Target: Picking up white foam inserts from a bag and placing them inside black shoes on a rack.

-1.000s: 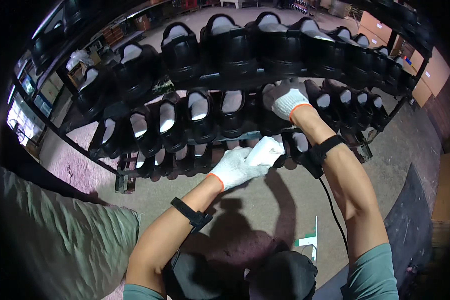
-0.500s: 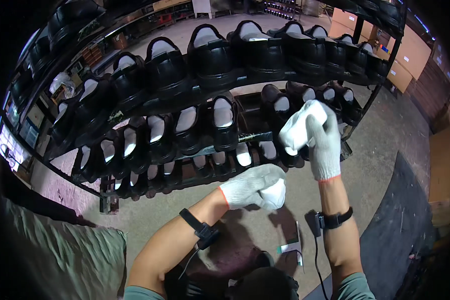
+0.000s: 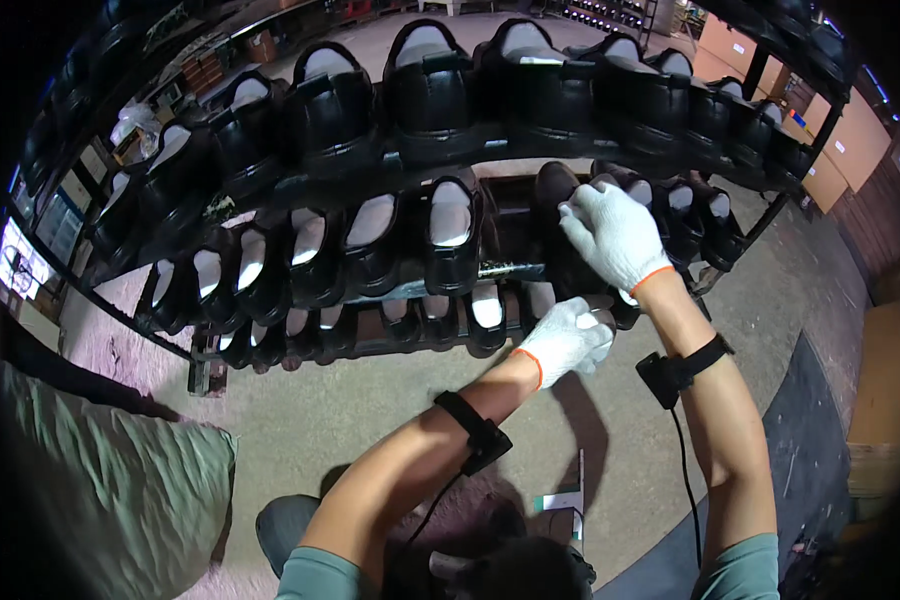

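My right hand [image 3: 615, 235], in a white knit glove with an orange cuff edge, is over a black shoe [image 3: 557, 185] on the middle shelf, right of a gap in the row. Its fingers are curled down and closed; what they grip is hidden. Lower and to the left, my gloved left hand [image 3: 567, 340] is closed round a white wad [image 3: 602, 322], which looks like crumpled paper and shows only in part. That hand is close in front of the bottom row of shoes. Another black shoe [image 3: 452, 255] with a pale lining stands left of the gap.
A black rack [image 3: 785, 205] carries several rows of black shoes. Cardboard boxes [image 3: 835, 145] stand behind it on the right. A green cloth-covered bulk [image 3: 120, 480] lies at lower left, a dark mat [image 3: 760, 490] at lower right. A white-green object [image 3: 560, 502] is low in the middle.
Both hands have moved forward toward the rack, the left also to the right. My right hand has turned palm down over the shoe; the white wad it held is hidden now.
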Available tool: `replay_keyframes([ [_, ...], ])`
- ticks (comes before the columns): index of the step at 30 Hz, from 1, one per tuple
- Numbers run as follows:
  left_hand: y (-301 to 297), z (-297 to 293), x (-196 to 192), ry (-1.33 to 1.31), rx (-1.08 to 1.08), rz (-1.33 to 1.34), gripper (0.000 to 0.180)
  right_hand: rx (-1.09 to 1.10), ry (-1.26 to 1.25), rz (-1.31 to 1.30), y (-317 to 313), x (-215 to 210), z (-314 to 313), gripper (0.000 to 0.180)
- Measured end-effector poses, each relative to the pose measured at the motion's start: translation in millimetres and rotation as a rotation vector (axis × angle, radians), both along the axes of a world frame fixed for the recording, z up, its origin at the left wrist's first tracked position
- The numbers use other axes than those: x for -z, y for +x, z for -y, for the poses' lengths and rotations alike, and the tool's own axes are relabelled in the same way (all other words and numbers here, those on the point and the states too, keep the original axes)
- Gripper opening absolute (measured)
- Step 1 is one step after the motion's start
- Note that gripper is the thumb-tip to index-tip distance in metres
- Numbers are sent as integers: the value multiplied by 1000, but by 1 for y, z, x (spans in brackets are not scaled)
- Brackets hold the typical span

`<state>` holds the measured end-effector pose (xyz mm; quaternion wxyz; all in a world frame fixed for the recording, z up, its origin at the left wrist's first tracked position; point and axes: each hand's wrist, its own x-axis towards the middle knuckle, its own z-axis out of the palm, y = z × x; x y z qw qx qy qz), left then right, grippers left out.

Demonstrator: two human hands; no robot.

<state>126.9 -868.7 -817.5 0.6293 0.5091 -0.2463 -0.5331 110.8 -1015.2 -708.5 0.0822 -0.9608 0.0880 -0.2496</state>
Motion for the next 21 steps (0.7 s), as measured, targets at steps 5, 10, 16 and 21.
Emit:
replay_keyframes([
  [5,-1,2,4,14,14,267,28,-23,-39,-270,18,1,30,27],
  [10,4,-9,0,43,-63,149,34,-2,15,117,23,22,10,20],
  [16,-4,-7,-18,134,-226,236,58,115,109,-218,31,-1,19,25],
  [21,50,-18,8,-293,-57,-111,38,-169,303,153,-49,10,7,57],
])
